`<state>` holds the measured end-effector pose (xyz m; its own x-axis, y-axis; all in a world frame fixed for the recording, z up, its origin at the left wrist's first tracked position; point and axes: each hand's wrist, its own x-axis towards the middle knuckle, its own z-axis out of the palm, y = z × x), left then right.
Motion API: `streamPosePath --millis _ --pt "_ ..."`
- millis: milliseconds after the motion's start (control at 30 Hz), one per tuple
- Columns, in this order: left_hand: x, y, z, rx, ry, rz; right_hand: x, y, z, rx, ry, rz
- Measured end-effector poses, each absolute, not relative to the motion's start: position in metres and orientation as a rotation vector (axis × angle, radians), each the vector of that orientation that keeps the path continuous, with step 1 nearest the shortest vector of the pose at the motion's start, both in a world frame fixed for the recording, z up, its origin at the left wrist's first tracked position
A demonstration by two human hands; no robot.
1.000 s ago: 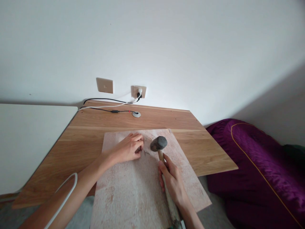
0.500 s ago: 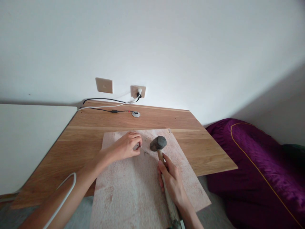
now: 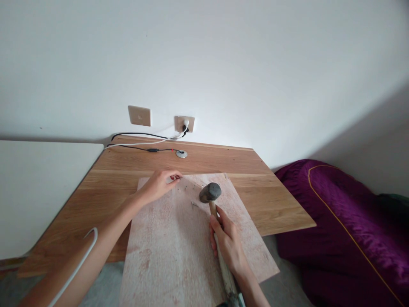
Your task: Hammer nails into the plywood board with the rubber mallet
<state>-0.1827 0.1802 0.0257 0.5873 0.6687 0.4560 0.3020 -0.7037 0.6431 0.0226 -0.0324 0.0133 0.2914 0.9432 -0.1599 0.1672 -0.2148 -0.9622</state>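
A pale wooden board (image 3: 159, 251) lies in front of me, overhanging the table's near edge. My right hand (image 3: 226, 238) is wrapped round the wooden handle of a mallet (image 3: 211, 192) with a dark, thick head. The head is held over the upper part of the board. Near the board's far edge my left hand (image 3: 162, 182) has thumb and fingers pinched, with a small dark sliver, seemingly a nail (image 3: 179, 177), at the tips. Several small nails stand in a row near the far edge, such as this nail (image 3: 186, 187). Loose nails (image 3: 194, 204) lie left of the mallet head.
The wooden table (image 3: 275, 204) reaches back to the wall. Black and white cables (image 3: 143, 143) run along its back to a wall socket (image 3: 188, 123). A white surface (image 3: 47, 192) adjoins at left. Purple cloth (image 3: 306, 204) covers something at right. A white cable (image 3: 76, 266) crosses my left forearm.
My left hand has moved away and to the left, from beside the loose nails to the board's far edge, uncovering standing nails. The mallet has barely shifted.
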Motion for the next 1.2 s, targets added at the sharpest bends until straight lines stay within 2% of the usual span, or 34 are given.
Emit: streamPosePath --millis 300,867,1200 --pt "-0.191 0.179 0.008 1.99 0.718 0.97 0.024 -0.031 0.012 -1.628 -1.079 1.002" --pt "-0.188 0.17 0.013 2.275 0.788 0.784 0.023 -0.031 0.013 -1.61 -1.052 1.01" --pt "-0.188 0.169 0.013 2.32 0.725 0.791 0.022 -0.031 0.018 -1.63 -1.064 0.996"
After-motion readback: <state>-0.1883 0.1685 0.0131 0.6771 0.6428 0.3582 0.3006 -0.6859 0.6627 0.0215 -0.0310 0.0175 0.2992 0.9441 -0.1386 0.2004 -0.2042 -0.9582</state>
